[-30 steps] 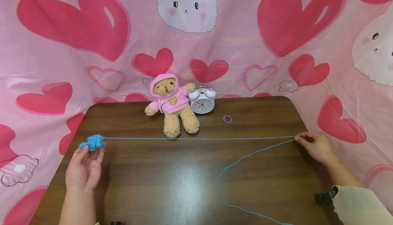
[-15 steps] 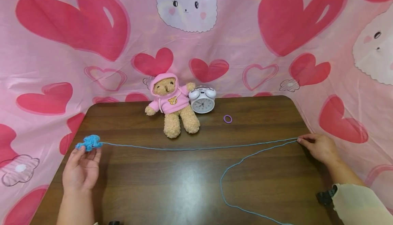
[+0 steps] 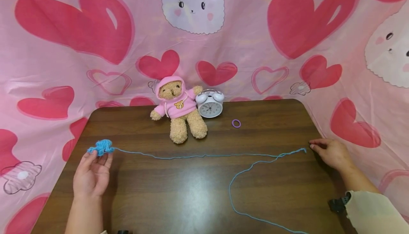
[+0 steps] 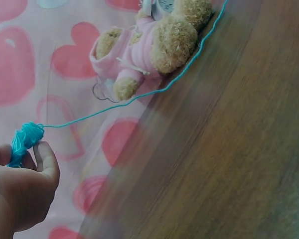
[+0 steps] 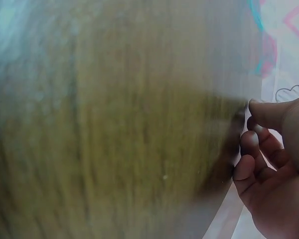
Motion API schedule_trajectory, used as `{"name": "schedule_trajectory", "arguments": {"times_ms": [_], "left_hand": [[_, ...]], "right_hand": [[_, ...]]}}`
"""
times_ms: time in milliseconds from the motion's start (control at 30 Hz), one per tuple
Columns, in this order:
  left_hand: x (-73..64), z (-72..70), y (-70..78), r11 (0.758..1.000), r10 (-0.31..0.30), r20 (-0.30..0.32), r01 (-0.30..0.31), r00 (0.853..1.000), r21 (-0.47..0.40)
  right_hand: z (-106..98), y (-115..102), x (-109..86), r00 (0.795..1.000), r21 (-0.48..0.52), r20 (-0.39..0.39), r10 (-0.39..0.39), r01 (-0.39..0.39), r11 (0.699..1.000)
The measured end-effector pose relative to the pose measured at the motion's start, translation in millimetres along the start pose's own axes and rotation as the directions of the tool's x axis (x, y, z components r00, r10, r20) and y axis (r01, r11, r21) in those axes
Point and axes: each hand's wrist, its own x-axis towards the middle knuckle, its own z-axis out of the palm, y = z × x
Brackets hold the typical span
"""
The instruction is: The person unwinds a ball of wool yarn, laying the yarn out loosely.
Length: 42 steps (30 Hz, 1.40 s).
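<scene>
A small bundle of bright blue yarn (image 3: pixel 101 147) is pinched in the fingertips of my left hand (image 3: pixel 92 177), palm turned up, at the left of the table. From the bundle a yarn strand (image 3: pixel 173 158) runs across to the right, doubles back in a small bend and curves down to the front edge. My right hand (image 3: pixel 332 154) is at the table's right side, loosely bent fingers apart from the yarn bend just left of them. In the left wrist view the yarn bundle (image 4: pixel 29 137) shows between thumb and fingers. The right wrist view shows nothing between the fingertips (image 5: pixel 248 142).
Toward the back of the brown table (image 3: pixel 153 198) sits a teddy bear (image 3: pixel 179 108) in a pink hoodie, beside a white alarm clock (image 3: pixel 210 106). A purple ring (image 3: pixel 236 123) lies right of them. A pink heart-print cloth (image 3: pixel 249 42) hangs behind and at the sides.
My right hand has let go of the yarn, and its bend has sprung a little left. The stretched strand has slackened. My left hand dipped left, then came back right with the bundle.
</scene>
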Motion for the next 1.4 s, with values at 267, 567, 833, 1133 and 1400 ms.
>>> {"name": "schedule_trajectory", "arguments": {"times_ms": [267, 567, 833, 1133, 1400], "left_hand": [[1.4, 2.9, -3.5, 0.999, -0.018, -0.021, 0.019, 1.0, 0.05], [1.6, 6.7, -13.7, 0.997, -0.033, -0.004, 0.033, 0.999, 0.073], [3.8, 10.4, -26.7, 0.989, -0.037, 0.01, 0.035, 0.999, 0.145], [8.0, 11.8, -41.0, 0.978, -0.071, 0.008, 0.068, 0.997, 0.197], [12.6, 19.1, -57.1, 0.96, -0.091, 0.003, 0.087, 0.996, 0.266]], "right_hand": [[-4, -7, 0.3, 0.999, 0.026, 0.026, 0.02, -0.021, 0.999], [-4, -26, 4.1, 1.0, 0.083, -0.008, 0.004, -0.003, 0.997], [2, -50, 10.3, 0.999, 0.133, 0.03, 0.043, -0.047, 0.99], [12, -83, 18.9, 0.999, 0.18, 0.023, 0.026, -0.03, 0.983], [22, -116, 28.6, 0.998, 0.262, 0.055, -0.002, -0.013, 0.965]]}}
